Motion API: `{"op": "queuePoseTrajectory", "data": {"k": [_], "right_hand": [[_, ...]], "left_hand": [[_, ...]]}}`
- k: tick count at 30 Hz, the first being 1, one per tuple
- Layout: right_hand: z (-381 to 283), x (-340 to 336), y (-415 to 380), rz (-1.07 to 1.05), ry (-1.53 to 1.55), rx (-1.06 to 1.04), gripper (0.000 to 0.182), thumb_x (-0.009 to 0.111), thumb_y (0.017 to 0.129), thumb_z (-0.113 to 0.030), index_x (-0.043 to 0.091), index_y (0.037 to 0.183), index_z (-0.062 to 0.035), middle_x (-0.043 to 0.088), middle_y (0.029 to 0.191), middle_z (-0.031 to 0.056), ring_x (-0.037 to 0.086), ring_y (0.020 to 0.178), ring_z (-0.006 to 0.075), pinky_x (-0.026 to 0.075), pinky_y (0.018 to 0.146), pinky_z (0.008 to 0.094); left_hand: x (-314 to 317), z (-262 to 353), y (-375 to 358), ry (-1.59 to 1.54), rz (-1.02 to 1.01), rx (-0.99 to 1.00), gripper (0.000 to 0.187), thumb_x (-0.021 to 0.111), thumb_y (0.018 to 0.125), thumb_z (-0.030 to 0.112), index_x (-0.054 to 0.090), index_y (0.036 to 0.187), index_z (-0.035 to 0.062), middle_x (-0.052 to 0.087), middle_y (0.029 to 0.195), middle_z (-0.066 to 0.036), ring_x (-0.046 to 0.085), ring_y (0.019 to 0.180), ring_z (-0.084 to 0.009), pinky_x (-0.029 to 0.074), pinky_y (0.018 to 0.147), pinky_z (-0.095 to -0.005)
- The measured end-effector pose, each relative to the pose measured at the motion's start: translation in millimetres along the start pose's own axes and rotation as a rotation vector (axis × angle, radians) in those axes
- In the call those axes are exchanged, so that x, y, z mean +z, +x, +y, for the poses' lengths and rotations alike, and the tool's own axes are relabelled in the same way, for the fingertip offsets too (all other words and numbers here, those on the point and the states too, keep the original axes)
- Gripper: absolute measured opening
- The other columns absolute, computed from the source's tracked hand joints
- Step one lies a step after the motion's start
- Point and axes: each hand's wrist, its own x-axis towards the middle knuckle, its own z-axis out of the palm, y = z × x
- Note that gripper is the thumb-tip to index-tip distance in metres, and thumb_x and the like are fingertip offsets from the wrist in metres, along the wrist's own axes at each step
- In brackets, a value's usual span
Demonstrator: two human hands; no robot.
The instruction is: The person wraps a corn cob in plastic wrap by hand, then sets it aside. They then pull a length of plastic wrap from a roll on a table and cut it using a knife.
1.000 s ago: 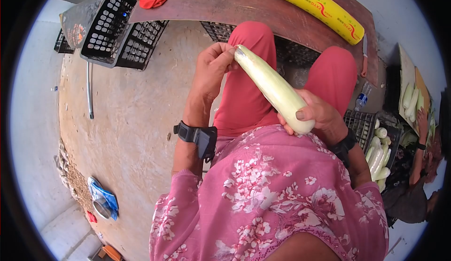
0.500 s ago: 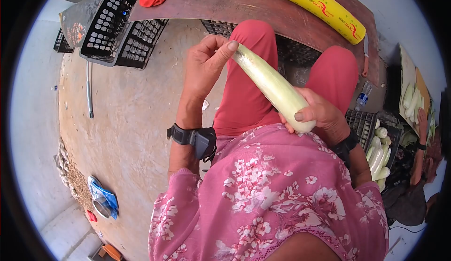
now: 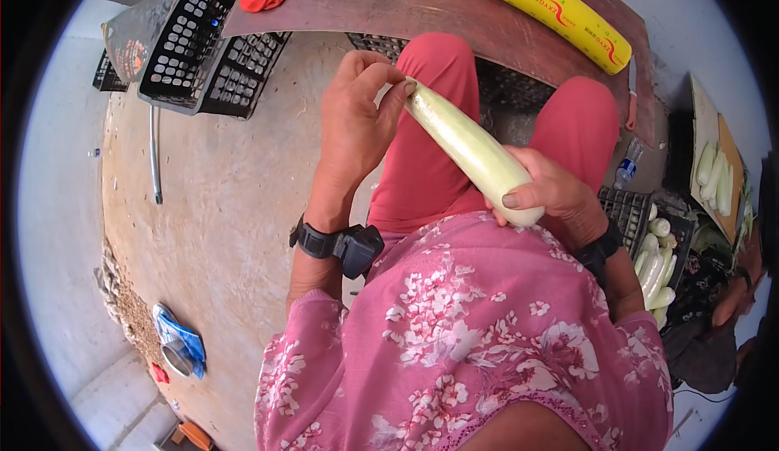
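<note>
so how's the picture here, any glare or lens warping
Head view: strong fisheye bend, bowing the tabletop and yellow roll, with black corners; head view: whitish glare along the pale green gourd; head view: soft light, mostly faint shadows, co-worker at the right edge dark and hard to make out.

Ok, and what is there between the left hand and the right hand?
The vegetable: in the head view, it slants from the left hand at its narrow end to the right hand.
</note>
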Motion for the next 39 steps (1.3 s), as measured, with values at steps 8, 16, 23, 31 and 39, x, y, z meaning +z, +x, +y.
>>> {"op": "queuePoseTrajectory", "data": {"k": [8,16,23,31,39], "right_hand": [[-2,1,0,0.046,-0.062,0.06,0.067,0.072,0.062,-0.03,0.045,0.113,0.0039,0.058,0.081,0.0101,0.06,0.064,0.0161,0.05,0.058,0.0262],[9,-6,2,-0.083,0.212,-0.001,0.061,0.07,0.066,-0.025,0.044,0.113,0.0054,0.058,0.081,0.0125,0.061,0.064,0.0171,0.049,0.055,0.0259],[23,-17,3,-0.254,0.46,-0.018,0.067,0.07,0.069,-0.033,0.044,0.114,0.0092,0.059,0.083,0.0177,0.061,0.061,0.0208,0.05,0.049,0.0274],[34,-21,4,-0.413,0.66,-0.086,0.074,0.069,0.073,-0.036,0.038,0.118,0.0134,0.055,0.083,0.0222,0.061,0.059,0.0242,0.05,0.046,0.0278],[37,-22,5,-0.499,0.829,-0.115,0.077,0.068,0.075,-0.035,0.032,0.121,0.0159,0.053,0.087,0.0243,0.061,0.059,0.0257,0.052,0.047,0.0305]], "left_hand": [[-3,3,2,0.111,-0.128,0.009,0.006,0.057,0.082,0.0,0.055,0.086,-0.0032,0.058,0.086,-0.012,0.057,0.073,-0.0222,0.045,0.064,-0.0315],[11,-22,0,-0.692,-0.158,-0.534,0.021,0.043,0.094,0.016,0.056,0.091,0.0,0.06,0.082,-0.007,0.058,0.078,-0.0159,0.045,0.07,-0.0292],[17,-37,-2,-1.262,-0.206,-0.731,0.026,0.044,0.095,0.021,0.056,0.096,-0.0018,0.061,0.086,-0.006,0.059,0.08,-0.0149,0.047,0.076,-0.0289],[30,-51,-9,-0.508,-0.15,-0.426,0.026,0.043,0.096,0.024,0.054,0.086,0.0023,0.058,0.078,-0.005,0.055,0.071,-0.0118,0.046,0.067,-0.026],[19,-33,-1,-0.925,-0.006,-0.553,0.041,0.036,0.097,0.04,0.052,0.092,0.0024,0.058,0.08,-0.006,0.056,0.071,-0.0139,0.046,0.067,-0.0263]]}}
